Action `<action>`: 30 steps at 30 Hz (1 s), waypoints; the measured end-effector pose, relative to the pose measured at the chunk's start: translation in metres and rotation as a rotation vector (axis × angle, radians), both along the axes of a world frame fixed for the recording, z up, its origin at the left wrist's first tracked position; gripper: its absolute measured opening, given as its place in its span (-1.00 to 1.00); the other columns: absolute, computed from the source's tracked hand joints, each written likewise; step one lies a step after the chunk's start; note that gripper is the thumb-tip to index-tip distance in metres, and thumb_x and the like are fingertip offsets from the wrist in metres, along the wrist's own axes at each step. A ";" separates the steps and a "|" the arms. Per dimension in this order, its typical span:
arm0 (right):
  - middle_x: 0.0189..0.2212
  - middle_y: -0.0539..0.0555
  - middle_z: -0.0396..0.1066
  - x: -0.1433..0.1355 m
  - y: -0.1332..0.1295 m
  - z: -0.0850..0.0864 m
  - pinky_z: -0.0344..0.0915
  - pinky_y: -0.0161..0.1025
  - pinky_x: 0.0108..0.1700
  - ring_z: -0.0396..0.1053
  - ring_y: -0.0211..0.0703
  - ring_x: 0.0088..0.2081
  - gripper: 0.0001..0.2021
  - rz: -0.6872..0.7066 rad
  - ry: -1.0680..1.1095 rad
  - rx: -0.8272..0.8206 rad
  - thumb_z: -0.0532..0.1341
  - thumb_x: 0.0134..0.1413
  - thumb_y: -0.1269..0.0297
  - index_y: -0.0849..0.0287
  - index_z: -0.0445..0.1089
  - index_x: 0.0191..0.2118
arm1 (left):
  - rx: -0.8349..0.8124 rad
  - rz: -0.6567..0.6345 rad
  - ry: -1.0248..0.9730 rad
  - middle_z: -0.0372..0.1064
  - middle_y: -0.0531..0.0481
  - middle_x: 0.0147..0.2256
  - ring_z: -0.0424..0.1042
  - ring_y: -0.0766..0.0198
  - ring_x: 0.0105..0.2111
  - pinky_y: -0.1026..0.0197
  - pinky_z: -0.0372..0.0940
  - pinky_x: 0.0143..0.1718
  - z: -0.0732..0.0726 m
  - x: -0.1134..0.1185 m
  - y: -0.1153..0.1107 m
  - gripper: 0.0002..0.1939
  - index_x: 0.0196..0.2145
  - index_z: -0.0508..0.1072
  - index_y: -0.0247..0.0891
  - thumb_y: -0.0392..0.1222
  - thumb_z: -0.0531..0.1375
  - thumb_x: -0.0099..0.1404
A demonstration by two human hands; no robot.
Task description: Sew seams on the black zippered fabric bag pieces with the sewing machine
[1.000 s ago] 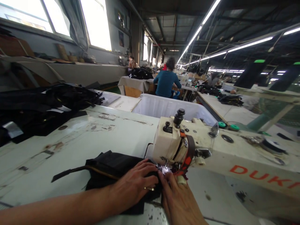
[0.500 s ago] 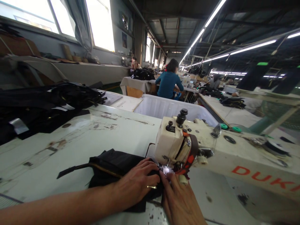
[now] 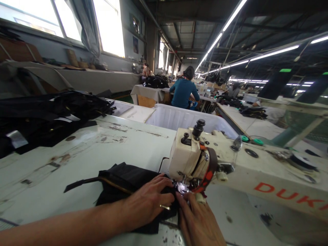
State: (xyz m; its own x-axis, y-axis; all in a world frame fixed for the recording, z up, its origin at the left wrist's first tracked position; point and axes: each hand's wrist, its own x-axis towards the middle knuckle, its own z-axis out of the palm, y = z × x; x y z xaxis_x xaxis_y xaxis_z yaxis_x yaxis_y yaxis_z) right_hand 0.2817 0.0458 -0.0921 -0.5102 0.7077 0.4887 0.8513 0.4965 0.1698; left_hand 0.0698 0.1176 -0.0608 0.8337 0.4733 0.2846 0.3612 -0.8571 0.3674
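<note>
A black fabric piece (image 3: 120, 177) with a brass-coloured zip lies on the pale table, its narrow strip pointing left. My left hand (image 3: 151, 201), with a ring on one finger, presses on its right part, fingers bent and fingertips close to the needle area. Beside it my right hand (image 3: 197, 215) rests at the fabric's right edge, fingers together and pointing at the lit presser foot (image 3: 182, 187). What lies under the right fingertips is hidden. The sewing machine (image 3: 184, 153) stands directly beyond both hands, an orange and black strap hanging at its head.
Dark garments (image 3: 51, 116) are heaped at the table's left. A white plastic bin (image 3: 189, 116) stands behind the machine. Farther off, a person in a teal top (image 3: 183, 92) sits with their back turned. Another worktable (image 3: 253, 126) holds dark cloth at the right.
The right fingertips have shifted slightly down from the presser foot. The fabric and left hand are almost where they were. The seated person's head has bent forward.
</note>
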 end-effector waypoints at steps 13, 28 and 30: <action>-0.20 0.26 0.44 -0.006 -0.002 0.008 0.41 -0.09 -0.29 0.41 0.02 -0.29 -0.56 0.011 0.041 0.000 0.05 0.03 0.53 0.37 0.30 0.08 | -0.024 -0.040 0.029 0.25 -0.10 0.03 0.24 0.17 0.11 0.03 -0.01 0.27 0.001 0.000 0.003 -0.85 -0.20 0.43 -0.20 -0.36 0.11 0.32; -0.09 0.31 0.37 -0.001 -0.007 0.011 0.42 0.04 -0.17 0.38 0.09 -0.14 -0.62 0.000 0.139 -0.117 0.04 0.15 0.48 0.29 0.27 0.09 | 0.005 -0.034 -0.055 0.29 -0.12 -0.01 0.28 0.15 0.06 0.02 0.06 0.24 0.008 -0.002 0.004 -0.82 -0.14 0.45 -0.19 -0.30 0.12 0.33; -0.09 0.27 0.36 -0.001 -0.010 0.018 0.39 0.04 -0.12 0.36 0.07 -0.11 -0.65 0.001 0.215 -0.213 0.05 0.16 0.47 0.24 0.28 0.07 | 0.069 -0.038 -0.067 0.26 -0.17 0.04 0.21 0.06 0.11 -0.08 0.01 0.26 0.012 -0.006 0.001 -0.78 -0.08 0.44 -0.21 -0.24 0.16 0.31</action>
State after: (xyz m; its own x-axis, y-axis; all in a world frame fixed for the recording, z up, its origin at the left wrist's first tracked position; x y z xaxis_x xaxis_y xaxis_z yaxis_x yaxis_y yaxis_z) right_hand 0.2803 0.0356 -0.0736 -0.4118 0.8055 0.4262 0.8559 0.5024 -0.1224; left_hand 0.0635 0.1185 -0.0488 0.8287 0.4187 0.3713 0.3043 -0.8940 0.3289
